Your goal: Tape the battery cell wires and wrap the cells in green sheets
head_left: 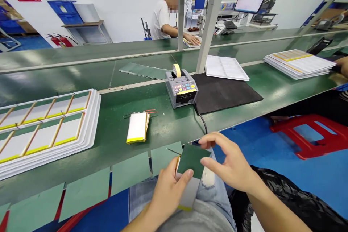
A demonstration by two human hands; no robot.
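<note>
My left hand (172,185) grips a flat pouch battery cell (188,196) over my lap, thumb on its face. The cell has a grey-white body and a yellow strip at its lower end. A dark green square sheet (193,161) covers its upper part, and a thin lead sticks out at the left. My right hand (225,163) is at the sheet's right corner, thumb and fingers apart. Its thumb tip overlaps the sheet; I cannot tell how firmly it touches. Several light green sheets (130,173) hang in a row along the bench's front edge.
A small stack of cells (137,127) lies on the green bench. Behind it stands a tape dispenser (181,88) beside a black mat (225,92). Stacked white trays (92,127) of cells stand left. A co-worker (163,18) sits across; a red stool (312,134) is right.
</note>
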